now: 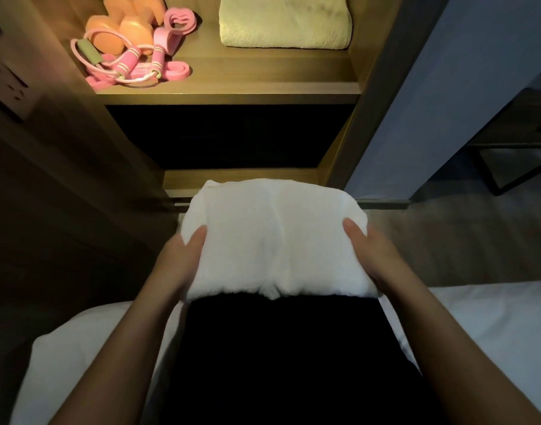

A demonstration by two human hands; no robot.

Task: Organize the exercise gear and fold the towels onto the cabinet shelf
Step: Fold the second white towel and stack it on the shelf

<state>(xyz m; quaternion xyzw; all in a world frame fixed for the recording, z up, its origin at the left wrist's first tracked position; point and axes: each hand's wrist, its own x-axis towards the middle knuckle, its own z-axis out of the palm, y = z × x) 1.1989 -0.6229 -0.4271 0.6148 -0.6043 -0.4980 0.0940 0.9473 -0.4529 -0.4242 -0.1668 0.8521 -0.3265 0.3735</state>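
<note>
The white towel is folded into a thick, soft rectangle with a shallow crease down its middle. It is held in the air near the cabinet, below the lit shelf. The left hand and right hand grip its side edges, thumbs on top, fingers hidden underneath. On the shelf a folded cream towel lies far right. Orange dumbbells, a pink jump rope and bands crowd the left, with bare board between.
</note>
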